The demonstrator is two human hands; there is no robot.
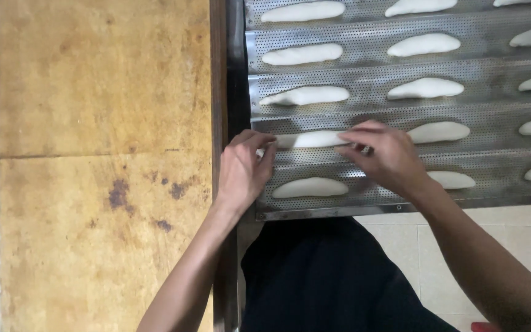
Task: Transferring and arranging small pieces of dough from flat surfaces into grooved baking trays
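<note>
White dough piece [311,139] on perforated metal tray [314,161]; left hand [244,172], right hand [382,154], fingers pinched on either end.

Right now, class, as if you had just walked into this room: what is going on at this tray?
A person stands at a perforated metal tray with grooved rows of long white dough pieces. Both hands are on one dough piece in the second row from the near edge: the left hand at its left end, the right hand at its right end. The other pieces lie untouched. A worn wooden table is to the left.
</note>
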